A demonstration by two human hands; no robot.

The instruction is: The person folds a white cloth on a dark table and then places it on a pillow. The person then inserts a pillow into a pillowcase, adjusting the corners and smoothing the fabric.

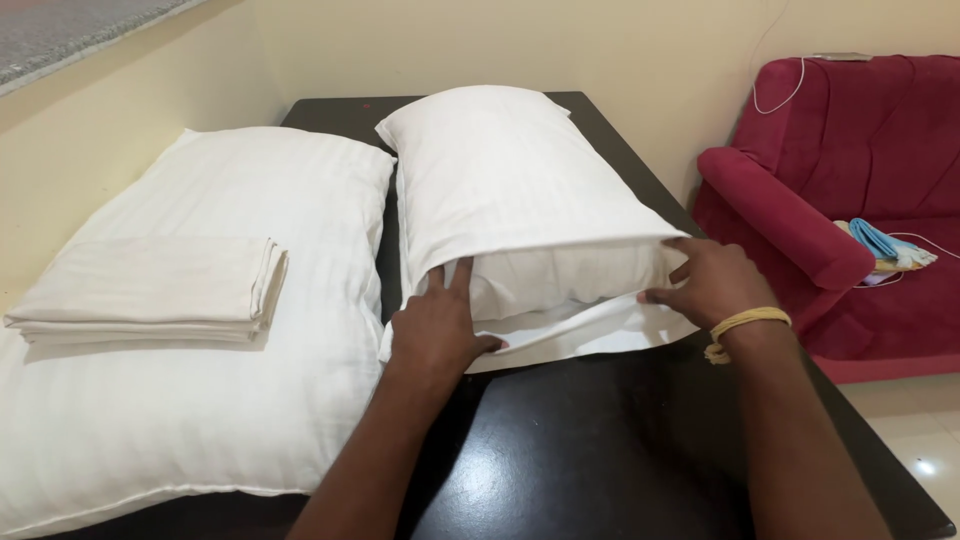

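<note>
Two hands at pillow's (520,190) open end: left hand (437,328) flat, fingers spread, pressing soft filling; right hand (712,283) pinching loose pillowcase (590,335) hem beside it; light, limp, best gripped at hem corners.

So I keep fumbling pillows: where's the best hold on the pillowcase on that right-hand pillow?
Probably the open hem of the pillowcase, from the near side. Its mouth faces the person, and the loose flap lies flat on the dark table, easy to pinch.
</note>
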